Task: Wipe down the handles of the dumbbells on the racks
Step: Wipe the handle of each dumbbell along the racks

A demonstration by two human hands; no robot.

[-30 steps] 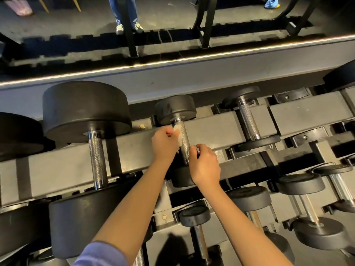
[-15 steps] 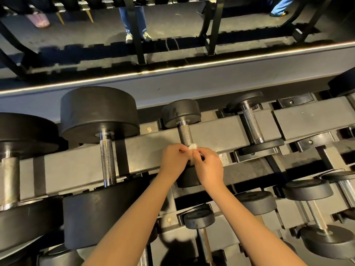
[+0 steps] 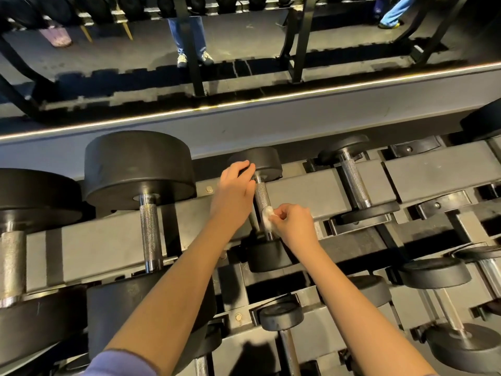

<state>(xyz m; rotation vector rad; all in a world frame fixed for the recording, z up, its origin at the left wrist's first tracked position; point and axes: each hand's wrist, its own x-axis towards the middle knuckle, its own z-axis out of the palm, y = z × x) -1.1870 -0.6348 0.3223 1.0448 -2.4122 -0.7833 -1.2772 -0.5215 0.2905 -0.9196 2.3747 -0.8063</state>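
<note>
The small dumbbell (image 3: 267, 161) lies in the middle of the upper tier of the grey rack (image 3: 95, 245), with its knurled steel handle (image 3: 261, 198) pointing away from the person. A white wad (image 3: 267, 220) of tissue or cloth sits against the lower part of this handle. The right hand (image 3: 294, 226) pinches the wad between thumb and curled fingers and presses it to the metal. The left hand (image 3: 234, 191) has its fingers nearly straight; they rest on the far head of the same dumbbell, and the palm is just beside the handle. The near head (image 3: 268, 257) is below both hands.

To the left on the same tier lies a large dumbbell (image 3: 139, 169), and to the right a slimmer dumbbell (image 3: 355, 183), both apart from the hands. More dumbbells sit on the lower tier (image 3: 282, 314). A lilac sleeve (image 3: 119, 365) covers the left upper arm. Beyond the rack, legs in jeans (image 3: 189, 33) stand on the dark floor.
</note>
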